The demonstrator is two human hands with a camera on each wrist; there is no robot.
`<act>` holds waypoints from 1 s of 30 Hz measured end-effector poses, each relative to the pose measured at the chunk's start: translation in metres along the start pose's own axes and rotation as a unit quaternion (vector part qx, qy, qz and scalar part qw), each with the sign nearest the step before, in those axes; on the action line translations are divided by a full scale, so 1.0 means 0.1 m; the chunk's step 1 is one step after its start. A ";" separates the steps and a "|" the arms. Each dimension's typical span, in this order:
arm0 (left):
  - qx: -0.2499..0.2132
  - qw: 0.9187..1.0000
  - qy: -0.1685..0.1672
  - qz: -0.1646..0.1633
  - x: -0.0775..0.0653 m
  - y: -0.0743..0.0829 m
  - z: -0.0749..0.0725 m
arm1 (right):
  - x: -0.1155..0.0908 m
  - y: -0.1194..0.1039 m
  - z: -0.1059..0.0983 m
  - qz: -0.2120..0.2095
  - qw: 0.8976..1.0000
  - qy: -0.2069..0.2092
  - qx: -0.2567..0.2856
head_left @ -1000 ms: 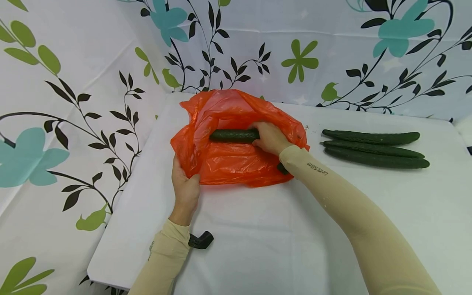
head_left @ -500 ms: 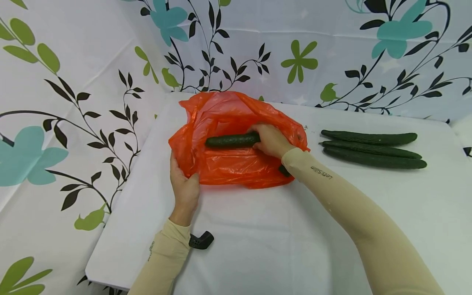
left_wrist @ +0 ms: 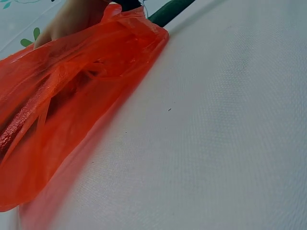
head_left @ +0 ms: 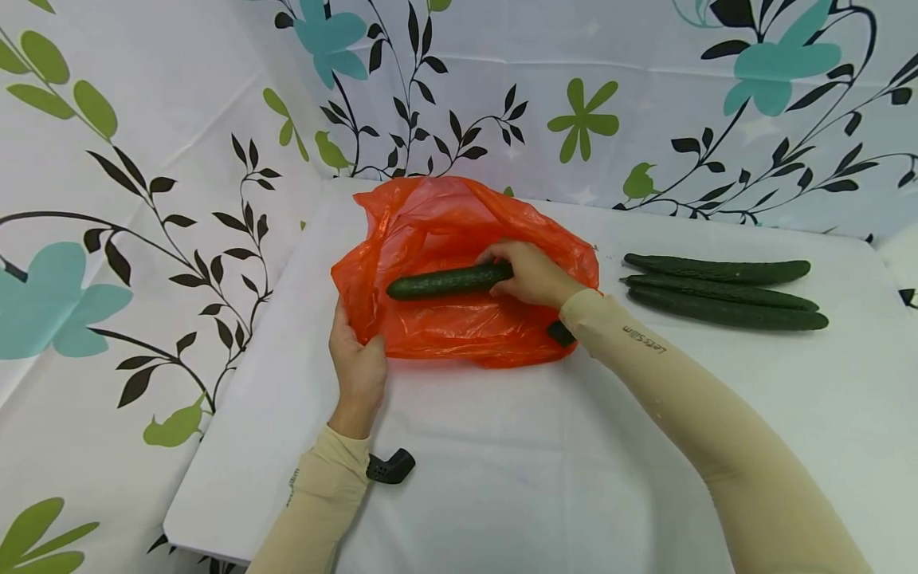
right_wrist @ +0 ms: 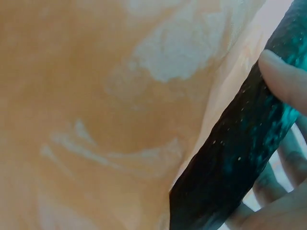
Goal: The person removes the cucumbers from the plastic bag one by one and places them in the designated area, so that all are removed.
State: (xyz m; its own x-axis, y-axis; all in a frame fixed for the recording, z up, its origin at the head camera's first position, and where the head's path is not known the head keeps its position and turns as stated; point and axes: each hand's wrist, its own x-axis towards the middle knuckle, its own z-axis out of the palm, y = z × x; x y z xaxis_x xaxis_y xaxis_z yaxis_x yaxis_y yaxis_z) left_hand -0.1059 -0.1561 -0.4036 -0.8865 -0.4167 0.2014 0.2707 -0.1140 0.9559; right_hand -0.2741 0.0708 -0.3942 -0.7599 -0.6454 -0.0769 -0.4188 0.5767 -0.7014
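Note:
A dark green cucumber [head_left: 445,283] lies slantwise across the mouth of an orange plastic bag [head_left: 459,327]. My right hand [head_left: 531,273] grips its right end. In the right wrist view, the thumb lies on one side of the bumpy cucumber [right_wrist: 235,143] and the fingers wrap the other. My left hand [head_left: 358,371] pinches the bag's left edge, thumb toward the front. Seen through the thin plastic bag [left_wrist: 72,124] in the left wrist view is a dark, bumpy shape; the right hand [left_wrist: 72,19] shows behind it.
Three more cucumbers [head_left: 724,292] lie side by side on the right of the white table [head_left: 488,462]. Black wrist devices show at the left wrist [head_left: 390,466] and right wrist [head_left: 561,333]. A patterned cloth [head_left: 631,48] hangs behind the table.
My right hand has shifted slightly right and down, and the cucumber's left end has swung left and lower, exposing more of it. The left hand stays at the bag's edge.

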 end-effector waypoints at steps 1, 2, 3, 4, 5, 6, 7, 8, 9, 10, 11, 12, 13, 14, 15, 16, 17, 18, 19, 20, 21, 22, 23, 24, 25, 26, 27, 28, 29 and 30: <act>-0.001 1.000 0.000 0.001 0.00 0.00 0.00 | -0.01 0.00 -0.01 -0.004 1.000 -0.002 0.003; -0.001 1.000 0.000 0.003 0.00 0.00 0.00 | -0.02 -0.01 -0.01 -0.008 1.000 -0.005 0.006; -0.002 1.000 -0.001 0.006 0.01 -0.01 0.00 | -0.03 -0.01 -0.01 -0.013 1.000 -0.007 0.009; -0.002 1.000 -0.001 0.009 0.01 -0.03 -0.01 | -0.04 -0.01 -0.01 -0.021 1.000 -0.009 0.011; -0.002 1.000 -0.001 0.013 0.02 -0.05 -0.02 | -0.05 -0.01 -0.01 -0.030 0.999 -0.010 0.015; -0.003 1.000 0.000 0.018 0.03 -0.08 -0.03 | -0.05 -0.01 -0.01 -0.042 0.999 -0.010 0.020; -0.002 1.000 0.002 0.021 0.04 -0.11 -0.04 | -0.06 -0.01 -0.01 -0.053 0.998 -0.011 0.025; -0.002 1.000 0.003 0.024 0.04 -0.14 -0.06 | -0.07 -0.01 -0.01 -0.064 0.997 -0.010 0.032; -0.002 1.000 0.005 0.025 0.05 -0.17 -0.07 | -0.09 -0.01 -0.02 -0.076 0.996 -0.009 0.040; -0.001 1.000 0.006 0.027 0.06 -0.20 -0.08 | -0.10 -0.02 -0.02 -0.088 0.995 -0.008 0.049; -0.003 1.000 0.006 0.028 0.06 -0.22 -0.09 | -0.12 -0.03 -0.02 -0.099 0.993 -0.005 0.059; -0.004 1.000 0.006 0.030 0.07 -0.23 -0.10 | -0.14 -0.04 -0.03 -0.110 0.992 -0.004 0.067; -0.005 1.000 0.006 0.031 0.07 -0.24 -0.10 | -0.15 -0.06 -0.03 -0.120 0.990 -0.002 0.077; -0.008 0.999 0.004 0.033 0.07 -0.24 -0.10 | -0.17 -0.08 -0.03 -0.130 0.988 0.000 0.087; -0.012 0.999 0.004 0.034 0.07 -0.24 -0.10 | -0.19 -0.11 -0.04 -0.139 0.985 0.001 0.099; -0.015 0.999 0.001 0.035 0.07 -0.24 -0.10 | -0.21 -0.14 -0.03 -0.146 0.983 0.002 0.110; -0.019 0.999 -0.002 0.036 0.07 -0.24 -0.10 | -0.22 -0.17 -0.03 -0.151 0.981 0.003 0.120; -0.021 0.999 -0.003 0.037 0.07 -0.24 -0.10 | -0.24 -0.21 -0.03 -0.156 0.979 0.003 0.130; -0.022 0.999 -0.006 0.037 0.07 -0.24 -0.10 | -0.26 -0.25 -0.03 -0.161 0.977 0.003 0.141; -0.025 0.999 -0.009 0.038 0.07 -0.24 -0.10 | -0.27 -0.29 -0.03 -0.164 0.975 0.003 0.150; -0.026 0.999 -0.011 0.038 0.07 -0.24 -0.10 | -0.29 -0.33 -0.02 -0.168 0.973 0.003 0.158; -0.024 0.999 -0.012 0.039 0.06 -0.24 -0.10 | -0.30 -0.37 -0.02 -0.171 0.971 0.003 0.165; -0.023 0.999 -0.013 0.042 0.07 -0.24 -0.10 | -0.32 -0.41 -0.02 -0.175 0.969 0.003 0.174; -0.020 0.999 -0.010 0.042 0.06 -0.24 -0.10 | -0.34 -0.44 -0.01 -0.180 0.966 0.002 0.185; -0.015 0.999 -0.006 0.043 0.06 -0.24 -0.10 | -0.35 -0.47 -0.01 -0.183 0.964 0.001 0.194; -0.009 0.999 0.000 0.043 0.06 -0.24 -0.10 | -0.37 -0.50 -0.01 -0.188 0.961 0.000 0.205; -0.001 0.999 0.009 0.041 0.06 -0.25 -0.10 | -0.39 -0.54 -0.01 -0.192 0.957 -0.002 0.217; 0.009 0.999 0.018 0.039 0.05 -0.25 -0.10 | -0.41 -0.57 -0.02 -0.197 0.953 -0.003 0.228; 0.019 0.999 0.024 0.038 0.05 -0.25 -0.09 | -0.43 -0.60 -0.02 -0.202 0.949 -0.005 0.241; 0.026 0.999 0.027 0.037 0.05 -0.25 -0.10 | -0.45 -0.63 -0.03 -0.207 0.945 -0.006 0.253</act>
State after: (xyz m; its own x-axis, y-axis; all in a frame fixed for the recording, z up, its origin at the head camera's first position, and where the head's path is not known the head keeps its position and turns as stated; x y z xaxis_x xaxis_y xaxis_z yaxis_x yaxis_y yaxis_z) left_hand -0.1139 -0.1641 -0.4288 -0.8425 -0.4712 0.2612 0.3133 -0.0340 0.9491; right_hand -0.2149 0.0649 -0.3446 -0.5763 -0.7708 0.2715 -0.3845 -0.0374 -0.9224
